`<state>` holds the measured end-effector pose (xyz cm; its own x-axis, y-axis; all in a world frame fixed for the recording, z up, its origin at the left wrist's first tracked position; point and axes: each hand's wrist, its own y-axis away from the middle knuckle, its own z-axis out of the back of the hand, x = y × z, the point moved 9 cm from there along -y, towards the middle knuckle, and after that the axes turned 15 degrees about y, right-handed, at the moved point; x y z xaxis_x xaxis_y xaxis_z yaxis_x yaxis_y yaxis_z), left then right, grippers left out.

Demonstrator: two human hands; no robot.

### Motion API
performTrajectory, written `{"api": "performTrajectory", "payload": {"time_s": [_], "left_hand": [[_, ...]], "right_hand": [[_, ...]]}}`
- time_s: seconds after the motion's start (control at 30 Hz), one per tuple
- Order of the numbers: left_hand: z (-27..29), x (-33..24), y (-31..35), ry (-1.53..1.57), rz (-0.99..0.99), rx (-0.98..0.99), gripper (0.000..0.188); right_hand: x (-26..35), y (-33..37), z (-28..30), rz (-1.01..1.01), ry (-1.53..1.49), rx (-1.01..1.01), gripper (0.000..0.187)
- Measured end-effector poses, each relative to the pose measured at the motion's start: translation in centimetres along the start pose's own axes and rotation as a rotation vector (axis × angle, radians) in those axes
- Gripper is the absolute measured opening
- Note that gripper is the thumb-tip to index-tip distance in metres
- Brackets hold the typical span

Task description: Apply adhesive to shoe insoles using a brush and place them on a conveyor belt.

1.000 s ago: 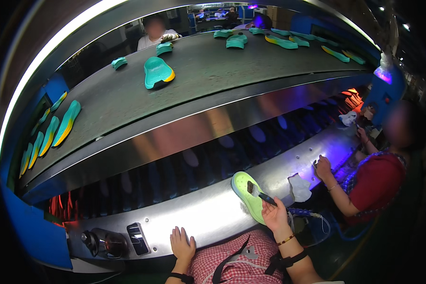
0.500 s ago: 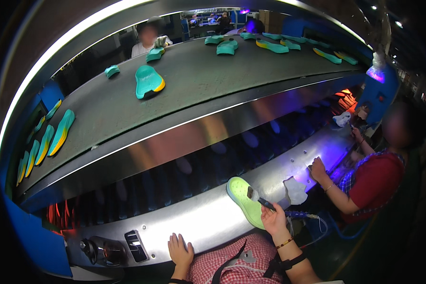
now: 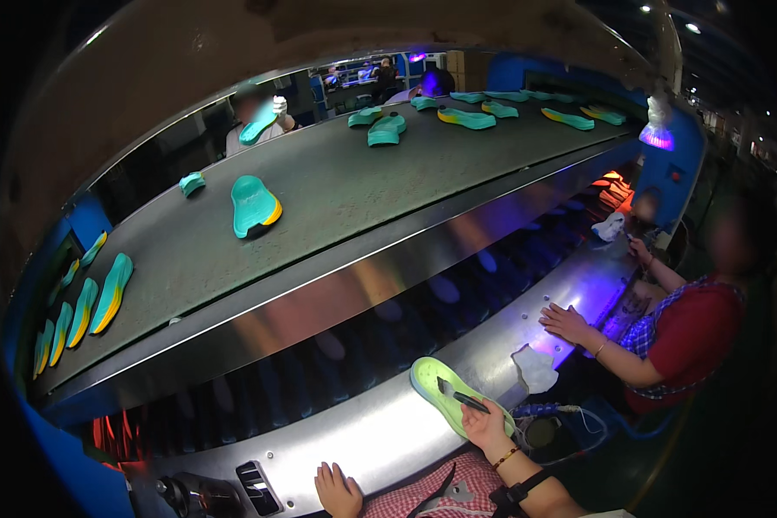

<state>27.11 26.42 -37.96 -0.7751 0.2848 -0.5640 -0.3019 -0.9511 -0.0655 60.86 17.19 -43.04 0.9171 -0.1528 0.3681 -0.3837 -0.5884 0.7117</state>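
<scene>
A pale green shoe sole (image 3: 424, 375) lies tilted across the front edge of the metal ledge, its near end reaching down past my right hand. My right hand (image 3: 485, 425) is closed around the dark handle of a flat brush (image 3: 464, 397). The bristles are over the inner face of the sole and seem to touch it. My left hand (image 3: 338, 490) rests on the ledge's near edge, fingers stretched out, holding nothing. My red checked apron (image 3: 406, 496) lies between the hands.
A wide dark conveyor belt (image 3: 337, 207) carries several teal and yellow soles (image 3: 255, 207). Below it runs a dark slot with more soles. On the metal ledge (image 3: 363, 432) stand a dark bottle (image 3: 200, 495) and a crumpled white cloth (image 3: 534, 368). A co-worker in red (image 3: 695, 345) sits at right.
The view has tilted, so the scene sits lower. The brush has shifted slightly left on the sole. Across the belt a person has lifted a teal sole; the right co-worker's near hand has flattened out.
</scene>
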Motion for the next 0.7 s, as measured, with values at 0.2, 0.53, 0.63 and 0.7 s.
{"api": "performTrajectory", "payload": {"time_s": [0.2,0.53,0.63,0.7], "left_hand": [[-2.6,2.6,0.4,0.080,0.231,0.242,0.062],[-3.1,3.1,0.1,0.110,0.266,0.248,0.065],[-2.6,2.5,0.2,0.063,0.231,0.237,0.059],[-3.6,5.0,0.3,0.106,0.149,0.129,0.052]], "right_hand": [[-0.9,-0.5,0.8,-0.088,0.004,-0.034,0.043],[0.4,0.9,-0.6,-0.055,0.022,0.124,0.046],[0.5,1.4,-0.4,-0.045,0.050,0.081,0.046],[0.6,1.6,-0.9,-0.041,0.051,0.137,0.045]]}}
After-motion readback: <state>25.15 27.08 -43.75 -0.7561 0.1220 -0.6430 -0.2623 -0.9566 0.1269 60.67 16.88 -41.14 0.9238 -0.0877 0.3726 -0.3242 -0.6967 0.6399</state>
